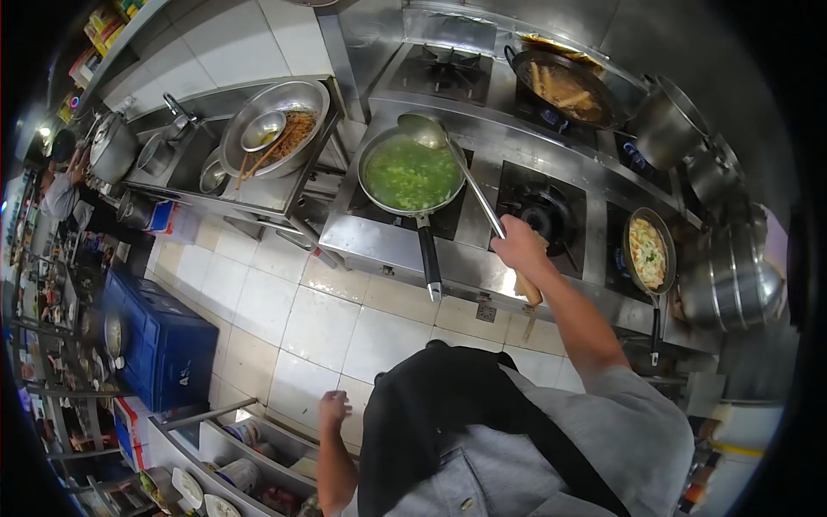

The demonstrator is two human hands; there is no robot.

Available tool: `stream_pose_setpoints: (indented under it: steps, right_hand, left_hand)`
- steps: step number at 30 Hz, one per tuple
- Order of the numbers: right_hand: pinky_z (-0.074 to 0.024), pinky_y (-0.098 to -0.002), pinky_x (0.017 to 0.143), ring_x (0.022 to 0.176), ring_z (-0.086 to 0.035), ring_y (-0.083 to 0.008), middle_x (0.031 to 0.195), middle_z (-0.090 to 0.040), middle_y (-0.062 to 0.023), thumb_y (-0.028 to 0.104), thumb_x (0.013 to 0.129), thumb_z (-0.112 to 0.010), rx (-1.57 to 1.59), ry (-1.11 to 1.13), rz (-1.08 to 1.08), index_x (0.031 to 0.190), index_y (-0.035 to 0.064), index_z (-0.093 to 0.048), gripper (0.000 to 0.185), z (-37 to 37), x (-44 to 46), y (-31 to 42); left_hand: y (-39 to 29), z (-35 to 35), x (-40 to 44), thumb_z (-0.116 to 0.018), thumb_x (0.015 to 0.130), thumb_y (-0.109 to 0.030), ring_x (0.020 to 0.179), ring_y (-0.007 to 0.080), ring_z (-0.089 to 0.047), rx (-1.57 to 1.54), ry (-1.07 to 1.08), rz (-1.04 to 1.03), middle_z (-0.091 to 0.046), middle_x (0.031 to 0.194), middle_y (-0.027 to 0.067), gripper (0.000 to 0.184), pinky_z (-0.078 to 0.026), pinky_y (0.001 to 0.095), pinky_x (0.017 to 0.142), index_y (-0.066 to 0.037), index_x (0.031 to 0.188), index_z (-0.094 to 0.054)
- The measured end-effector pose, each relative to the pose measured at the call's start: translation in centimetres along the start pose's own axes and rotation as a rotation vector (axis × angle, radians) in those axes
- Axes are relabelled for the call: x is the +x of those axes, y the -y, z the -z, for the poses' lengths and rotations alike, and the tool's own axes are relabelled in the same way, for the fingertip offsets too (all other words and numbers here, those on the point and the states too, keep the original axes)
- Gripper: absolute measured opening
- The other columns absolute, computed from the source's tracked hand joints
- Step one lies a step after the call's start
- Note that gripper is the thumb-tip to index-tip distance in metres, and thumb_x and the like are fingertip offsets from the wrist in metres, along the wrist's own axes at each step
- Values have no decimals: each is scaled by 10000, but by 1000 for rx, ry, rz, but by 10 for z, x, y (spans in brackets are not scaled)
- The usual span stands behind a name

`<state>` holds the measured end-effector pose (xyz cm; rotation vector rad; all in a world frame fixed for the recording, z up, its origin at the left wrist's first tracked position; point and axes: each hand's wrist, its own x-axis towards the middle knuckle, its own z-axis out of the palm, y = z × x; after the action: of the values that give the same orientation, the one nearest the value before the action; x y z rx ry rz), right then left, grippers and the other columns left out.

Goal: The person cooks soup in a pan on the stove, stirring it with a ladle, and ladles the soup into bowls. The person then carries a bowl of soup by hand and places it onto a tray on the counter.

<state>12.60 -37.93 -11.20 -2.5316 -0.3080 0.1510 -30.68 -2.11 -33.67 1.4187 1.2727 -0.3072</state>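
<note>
My right hand [521, 246] is wrapped round the handle of a long metal ladle [479, 194] with a wooden end. The ladle's bowl is over the far rim of a frying pan [429, 231], which sits on the left front burner. Inside the pan is a bubbling green liquid with chopped green pieces [412, 177]. The pan's black handle points toward me, and no hand is on it. My left hand [334, 407] hangs low by my side, above the floor near an open drawer. Its fingers are loosely bent and nothing shows in them.
At right, a smaller pan [636, 258] holds a shredded, egg-like dish. Behind, a wok [594, 112] of dark oil has long pieces in it. Metal pots [668, 125] stand beyond. A large bowl [314, 95] rests by the sink. A blue crate [159, 340] stands on the floor.
</note>
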Motion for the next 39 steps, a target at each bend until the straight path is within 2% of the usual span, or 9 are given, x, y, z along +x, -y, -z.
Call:
stream_pose_setpoints:
  steps: [6,8,14,17,21,25,27,29,39]
  right_hand:
    - [-505,-476,712,811,-651,-416,830,-636,-253,184,767,-652,79,1,65,885,-38,-580,261,-13,-13,-9]
    - [-460,-402,595,638,-601,-271,664,-576,-161,148,737,-671,242,45,-45,779,-25,-583,198,-1,-23,11]
    - [-424,-340,432,455,-538,-159,615,-552,-67,104,811,-655,549,205,-171,827,8,-588,118,-4,-20,11]
    - [-461,-387,442,508,-595,-222,630,-550,-115,161,777,-669,552,227,-219,744,-33,-551,230,3,-16,18]
    - [-476,-383,471,536,-607,-212,636,-562,-114,188,785,-672,567,256,-213,754,-14,-573,228,2,-13,12]
    - [-378,-274,460,519,-492,-78,629,-521,9,127,862,-602,210,82,-41,834,83,-623,56,14,-25,23]
    - [-329,-258,460,527,-438,-42,642,-487,81,139,892,-589,559,132,32,830,127,-619,70,-7,-16,-7]
    - [-383,-277,441,520,-495,-86,701,-557,13,119,929,-596,823,358,-119,1008,93,-668,110,-25,12,-49]
    - [-379,-303,365,430,-468,-132,647,-444,-4,259,958,-601,744,401,-16,817,81,-498,249,-41,27,-42]
  left_hand:
    - [62,6,-32,-613,913,-223,641,249,-659,191,49,105,-657,909,157,369,-529,370,502,39,1169,-570]
    - [75,12,-40,-611,917,-225,629,251,-653,195,48,145,-655,909,158,371,-521,370,493,40,1174,-569]
    - [59,24,-47,-603,929,-229,590,259,-637,155,20,142,-648,908,162,379,-498,368,465,46,1187,-567]
    - [63,25,-30,-606,919,-233,617,268,-653,151,40,-71,-651,924,164,388,-546,391,520,49,1184,-572]
    - [12,8,-47,-616,905,-234,631,267,-662,25,-77,28,-664,947,168,373,-560,386,542,50,1146,-599]
    - [31,-2,-25,-622,902,-254,640,252,-676,37,-43,41,-693,909,155,369,-563,371,555,54,1106,-630]
    - [53,-4,-11,-623,897,-282,603,250,-673,161,-40,59,-698,775,155,350,-562,382,574,56,965,-679]
    - [58,-2,-14,-612,877,-365,568,300,-672,356,-40,21,-664,622,193,460,-561,437,626,39,669,-685]
    - [82,23,-68,-571,823,-265,547,292,-666,-100,-431,47,-647,631,201,380,-563,432,562,65,649,-645]
